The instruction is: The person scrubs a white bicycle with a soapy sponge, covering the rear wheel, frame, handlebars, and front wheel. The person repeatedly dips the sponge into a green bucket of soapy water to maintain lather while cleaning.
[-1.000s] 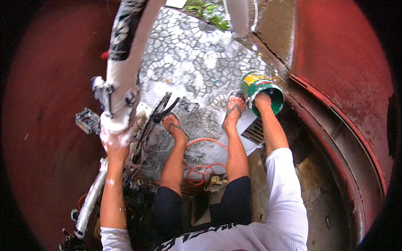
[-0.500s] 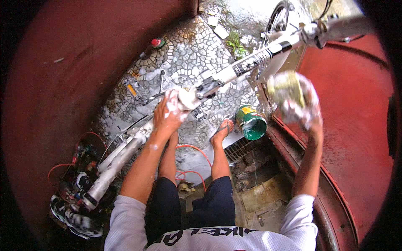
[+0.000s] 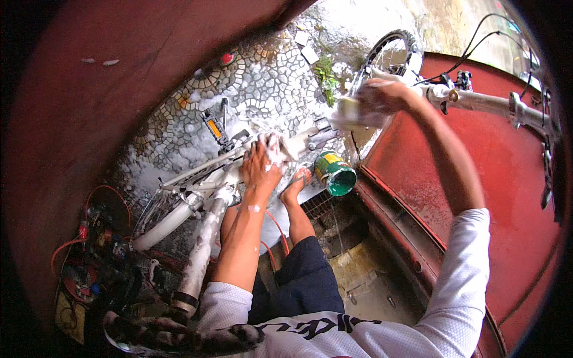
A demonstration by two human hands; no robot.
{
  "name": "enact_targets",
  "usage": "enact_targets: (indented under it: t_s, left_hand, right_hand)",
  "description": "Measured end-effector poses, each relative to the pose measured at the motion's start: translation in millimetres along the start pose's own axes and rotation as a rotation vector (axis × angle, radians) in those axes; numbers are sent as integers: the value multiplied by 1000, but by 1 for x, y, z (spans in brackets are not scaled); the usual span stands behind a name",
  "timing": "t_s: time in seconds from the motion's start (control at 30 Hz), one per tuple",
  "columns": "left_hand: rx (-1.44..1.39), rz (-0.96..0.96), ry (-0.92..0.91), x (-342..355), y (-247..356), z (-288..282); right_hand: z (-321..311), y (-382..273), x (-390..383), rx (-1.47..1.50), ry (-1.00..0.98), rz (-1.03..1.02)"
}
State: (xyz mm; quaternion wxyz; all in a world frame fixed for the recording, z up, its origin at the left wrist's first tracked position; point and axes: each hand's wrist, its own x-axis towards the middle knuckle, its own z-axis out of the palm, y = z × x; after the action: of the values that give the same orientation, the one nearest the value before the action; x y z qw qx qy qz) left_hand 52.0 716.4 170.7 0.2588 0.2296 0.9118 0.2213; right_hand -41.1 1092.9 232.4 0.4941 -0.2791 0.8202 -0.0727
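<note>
A white folding bicycle [image 3: 304, 142], streaked with suds, stretches across the view from its seat at lower left to its handlebar at right. My left hand [image 3: 261, 161], foamy over the fingers, grips the frame near its middle hinge. My right hand [image 3: 385, 95] is on the front part of the frame, closed on a yellowish sponge [image 3: 350, 111]; motion blurs both. The front wheel [image 3: 391, 53] shows beyond that hand. A pedal [image 3: 215, 128] with an orange reflector sticks out left of my left hand. The seat post [image 3: 206, 250] runs down beside my left forearm.
Near my foot stands a green bucket [image 3: 339, 179], beside a drain grate [image 3: 316, 206]. Red metal panels rise at left [image 3: 119, 71] and right [image 3: 430, 179]. Foam lies on the stone-patterned floor [image 3: 256, 77]. Orange hose [image 3: 280, 230] runs by my legs; dark clutter sits at lower left.
My right hand has swung from beside the bicycle up onto the front of the frame with the sponge. The view has shifted, and the bicycle appears turned; my left hand stays on the frame.
</note>
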Motion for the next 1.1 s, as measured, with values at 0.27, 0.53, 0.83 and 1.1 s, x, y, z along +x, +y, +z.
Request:
enact_targets:
  t_s: [0.27,0.53,0.83,1.1]
  left_hand:
    - [-41,20,-20,5,8,1]
    - [6,24,50,-2,-7,16]
    - [89,43,98,-4,-6,7]
    - [97,55,124,-2,-8,19]
  right_hand:
    - [46,-6,35,-187,133,-76]
    - [-25,43,-8,-447,-127,-40]
    - [43,-35,136,715,63,-97]
    - [-27,-30,72,1,86,335]
